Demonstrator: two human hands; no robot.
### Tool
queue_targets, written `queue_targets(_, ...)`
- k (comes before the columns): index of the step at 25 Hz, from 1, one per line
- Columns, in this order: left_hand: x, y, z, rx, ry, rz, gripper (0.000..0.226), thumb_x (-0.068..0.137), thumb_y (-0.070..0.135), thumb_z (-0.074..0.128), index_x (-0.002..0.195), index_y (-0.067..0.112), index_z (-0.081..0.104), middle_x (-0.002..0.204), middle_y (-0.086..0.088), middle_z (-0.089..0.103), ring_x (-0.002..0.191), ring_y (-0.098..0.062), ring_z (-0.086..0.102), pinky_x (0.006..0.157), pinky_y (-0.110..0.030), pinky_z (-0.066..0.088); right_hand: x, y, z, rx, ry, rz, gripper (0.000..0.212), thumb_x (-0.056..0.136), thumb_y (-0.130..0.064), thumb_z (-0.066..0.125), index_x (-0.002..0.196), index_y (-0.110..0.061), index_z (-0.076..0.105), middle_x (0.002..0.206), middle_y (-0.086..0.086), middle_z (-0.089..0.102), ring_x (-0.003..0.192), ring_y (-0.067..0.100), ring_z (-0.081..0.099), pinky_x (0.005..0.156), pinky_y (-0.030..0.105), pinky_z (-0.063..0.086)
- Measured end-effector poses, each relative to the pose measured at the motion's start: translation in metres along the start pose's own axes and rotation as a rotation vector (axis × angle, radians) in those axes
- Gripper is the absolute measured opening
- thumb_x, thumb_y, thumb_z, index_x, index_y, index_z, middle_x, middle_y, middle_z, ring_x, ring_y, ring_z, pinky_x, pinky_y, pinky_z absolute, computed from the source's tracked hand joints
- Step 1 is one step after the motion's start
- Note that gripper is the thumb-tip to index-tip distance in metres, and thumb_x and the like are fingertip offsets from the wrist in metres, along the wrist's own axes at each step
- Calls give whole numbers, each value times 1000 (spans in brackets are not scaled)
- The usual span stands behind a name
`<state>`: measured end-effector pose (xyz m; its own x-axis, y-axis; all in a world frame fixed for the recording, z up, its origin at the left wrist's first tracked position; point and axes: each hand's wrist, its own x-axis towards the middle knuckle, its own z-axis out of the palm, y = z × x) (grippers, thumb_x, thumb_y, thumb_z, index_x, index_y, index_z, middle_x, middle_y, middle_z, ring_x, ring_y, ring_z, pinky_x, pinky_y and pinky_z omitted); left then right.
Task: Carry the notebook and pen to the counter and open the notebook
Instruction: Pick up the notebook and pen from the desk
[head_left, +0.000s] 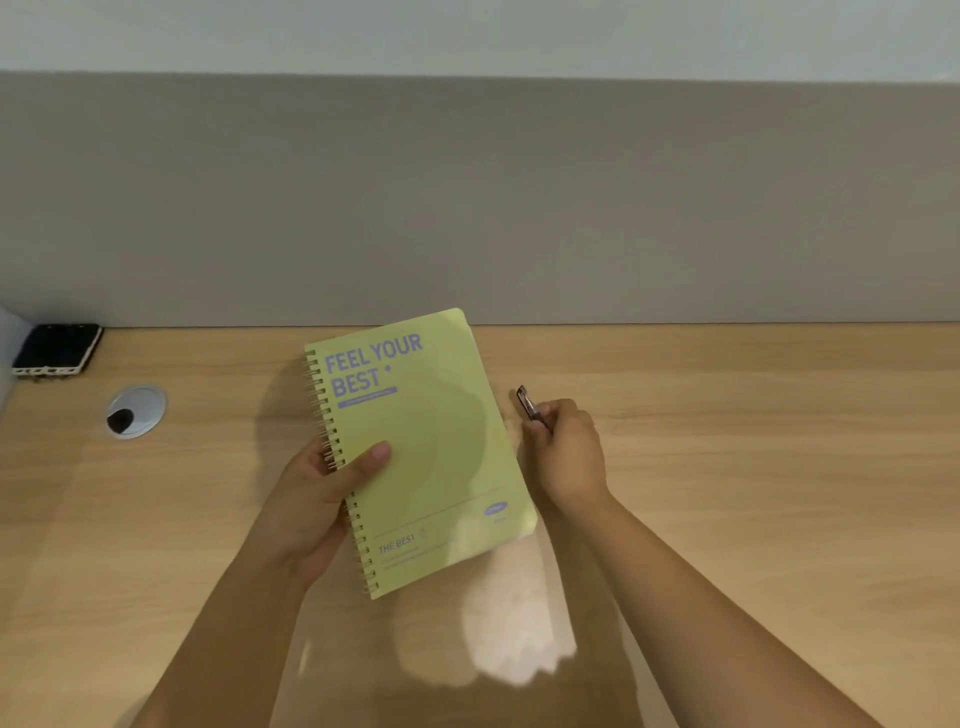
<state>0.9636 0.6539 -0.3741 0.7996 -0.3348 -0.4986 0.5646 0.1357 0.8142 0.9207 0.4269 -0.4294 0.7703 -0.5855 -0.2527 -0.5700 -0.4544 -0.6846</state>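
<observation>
A closed pale green spiral notebook (421, 447) with purple lettering is held just above the wooden counter (753, 467), front cover up. My left hand (322, 499) grips it at the spiral edge, thumb on the cover and fingers underneath. To the right of the notebook, my right hand (566, 447) is closed around a dark pen (530, 408), whose top end sticks out above the fingers. The rest of the pen is hidden in the fist.
A dark phone (57, 349) lies at the counter's back left corner. A round grey cable grommet (136, 412) sits in the counter to its right. A grey panel (519, 208) rises along the counter's back edge.
</observation>
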Motion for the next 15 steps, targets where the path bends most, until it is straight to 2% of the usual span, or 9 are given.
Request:
queue_targets(2,-12,10,-1,-21,6,22,84,32,40,93,109,17,69,108,-8,75,90,-22,74,73,-35,60,-9,-33,-14,378,-64,35,11,93,-13,47,103,-15,52,90,3,59,81,26,61,69,29,42)
queue_targets(3,-20,18,-2,-35,1,40,81,36,40,92,111,17,68,110,-9,74,92,-22,73,75,-35,60,-17,-53,-24,554,-104,44,9,94,-15,47,102,-18,50,84,-1,57,68,19,58,64,28,43)
queue_targets(6,-52,49,-7,-71,-9,110,44,61,30,78,103,22,72,108,-7,75,92,-22,73,77,-37,60,-53,-116,-56,877,-282,38,8,95,-25,47,99,-21,53,76,-3,55,51,11,44,51,27,36)
queue_targets(8,-78,70,-12,-72,4,157,39,67,26,70,105,20,70,107,-7,75,89,-22,73,75,-37,60,-82,-150,-68,881,-380,-39,20,92,-32,52,109,-21,55,77,-4,59,54,11,52,52,26,41)
queue_targets(10,-112,96,-27,-57,51,249,54,62,31,77,113,15,66,109,-10,74,86,-22,74,67,-36,60,-120,-184,-72,790,-381,-160,31,86,-27,62,116,-29,53,82,-4,67,68,11,63,65,26,50)
queue_targets(11,-130,109,-36,-35,82,302,60,61,33,79,116,15,63,109,-10,74,85,-21,74,65,-35,59,-137,-201,-71,777,-364,-220,32,85,-23,64,114,-34,53,83,-5,69,71,9,65,67,23,51)
queue_targets(13,-160,129,-55,17,147,389,44,78,31,68,119,19,61,106,-3,76,85,-18,74,65,-33,58,-167,-230,-66,816,-377,-327,31,87,-16,62,111,-34,54,89,-5,72,77,8,67,69,21,52)
queue_targets(15,-198,148,-77,11,254,446,28,93,26,50,118,23,63,104,2,76,86,-13,74,67,-31,57,-198,-260,-55,842,-423,-416,31,89,-12,58,119,-23,56,103,0,72,86,10,67,75,22,50)
